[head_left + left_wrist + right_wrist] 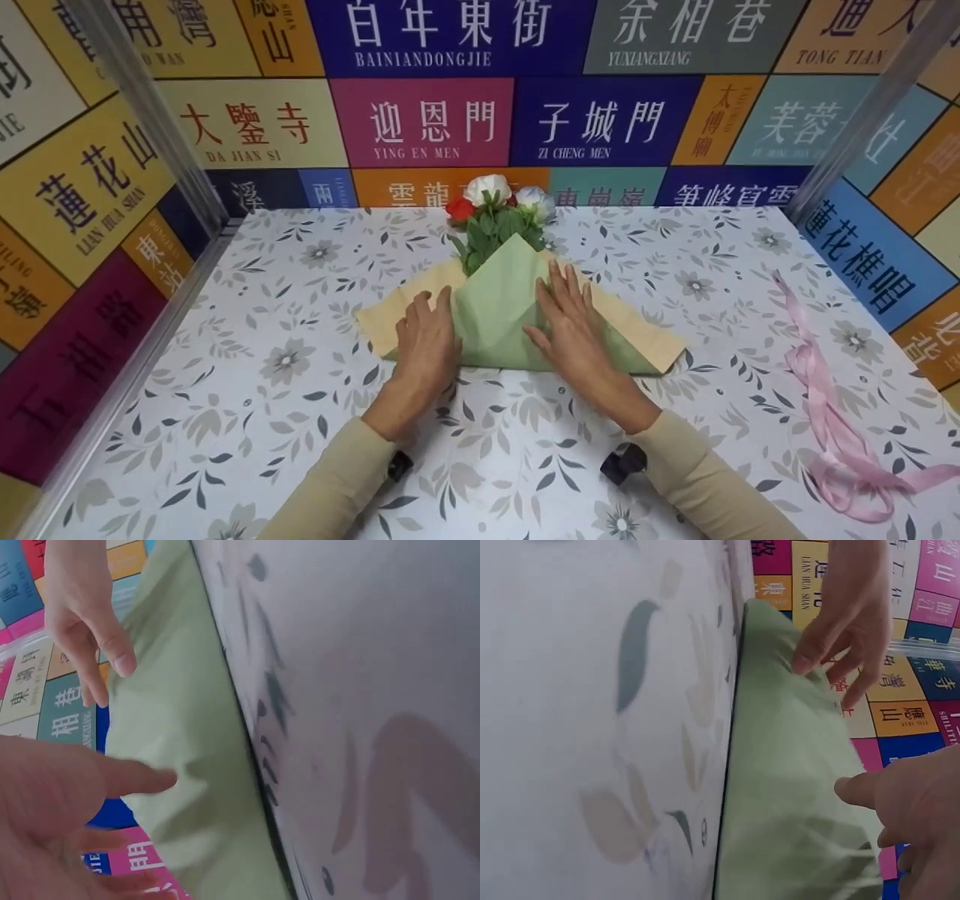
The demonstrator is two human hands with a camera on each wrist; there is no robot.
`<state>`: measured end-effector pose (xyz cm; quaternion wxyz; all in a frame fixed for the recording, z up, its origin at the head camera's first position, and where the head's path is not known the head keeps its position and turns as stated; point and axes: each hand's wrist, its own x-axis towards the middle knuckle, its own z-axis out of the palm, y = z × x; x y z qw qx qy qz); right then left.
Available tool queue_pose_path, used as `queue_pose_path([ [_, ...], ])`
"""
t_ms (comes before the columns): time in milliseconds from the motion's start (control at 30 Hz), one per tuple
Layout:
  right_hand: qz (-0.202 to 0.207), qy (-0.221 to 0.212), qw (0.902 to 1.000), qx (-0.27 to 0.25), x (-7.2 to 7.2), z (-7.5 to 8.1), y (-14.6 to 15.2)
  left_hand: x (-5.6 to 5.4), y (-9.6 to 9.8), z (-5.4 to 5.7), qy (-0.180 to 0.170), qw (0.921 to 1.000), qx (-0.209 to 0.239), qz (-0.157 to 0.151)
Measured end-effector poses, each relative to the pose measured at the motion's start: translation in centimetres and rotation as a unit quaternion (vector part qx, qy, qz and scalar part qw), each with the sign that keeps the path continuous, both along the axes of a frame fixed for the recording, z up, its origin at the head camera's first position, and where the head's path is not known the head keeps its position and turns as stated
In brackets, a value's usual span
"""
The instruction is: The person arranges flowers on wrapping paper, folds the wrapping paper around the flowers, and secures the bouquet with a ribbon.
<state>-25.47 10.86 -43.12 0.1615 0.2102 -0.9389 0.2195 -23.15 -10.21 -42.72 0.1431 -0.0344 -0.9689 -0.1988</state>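
A small bunch of artificial-looking roses, red, white and pale blue with green leaves, lies at the back of the table. Its stems are hidden under wrapping paper, green on the folded-up face and cream on the side flaps. My left hand is over the paper's left part, fingers loosely bent and holding nothing. On the right part, my right hand lies with fingers stretched out over the green fold. Both wrist views show the green sheet between the two hands; whether the left fingertips touch it I cannot tell.
A pink ribbon lies loosely bunched on the table's right side. White cloth with a grey leaf and flower print covers the table. Coloured panels with Chinese lettering stand behind and at both sides.
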Motion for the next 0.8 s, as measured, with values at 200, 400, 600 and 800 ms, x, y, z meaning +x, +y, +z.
queue_pose_path([
  [200, 0.031, -0.114, 0.9927, 0.022, 0.2, -0.7, -0.2, 0.5, -1.3, 0.0, -0.018, 0.9961, -0.033, -0.08],
  [400, 0.046, -0.246, 0.9658, 0.066, -0.9, -1.8, 0.6, 0.4, -3.1, 0.2, -0.234, 0.9592, -0.073, -0.14],
  [600, 0.056, -0.319, 0.9428, 0.076, -1.9, -2.0, 1.4, 0.6, -3.5, -0.4, -0.299, 0.9417, -0.083, -0.131],
  [800, 0.059, -0.337, 0.9352, 0.093, -2.3, -1.6, 2.1, 0.6, -4.1, -0.3, -0.335, 0.9308, -0.082, -0.123],
])
